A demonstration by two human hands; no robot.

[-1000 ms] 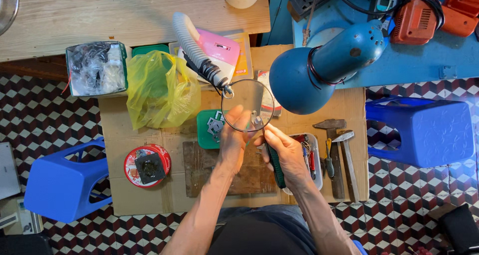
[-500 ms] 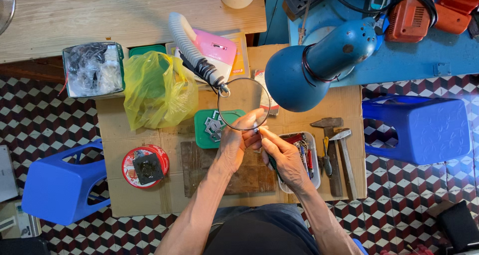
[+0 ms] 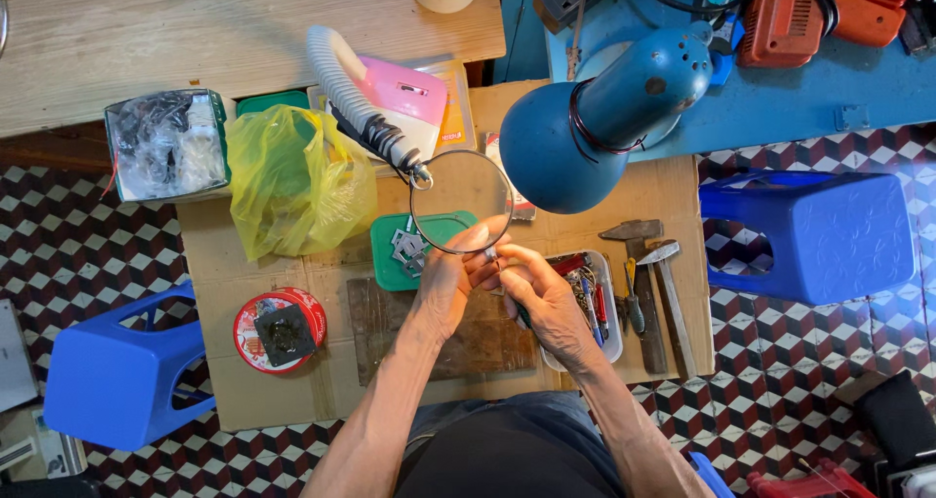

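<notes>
I see the round magnifying lens (image 3: pixel 460 202) on its ribbed white gooseneck, hanging level above the cardboard worktop, arm reaching away toward ten o'clock. At its six o'clock rim sits a tiny part, too small to tell, pinched where my fingertips (image 3: pixel 490 254) meet.

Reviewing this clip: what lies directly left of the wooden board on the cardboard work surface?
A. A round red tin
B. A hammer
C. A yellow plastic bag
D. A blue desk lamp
A: the round red tin sits on the cardboard just left of the wooden board, while the hammers lie at the right edge and the bag is further up.
</notes>
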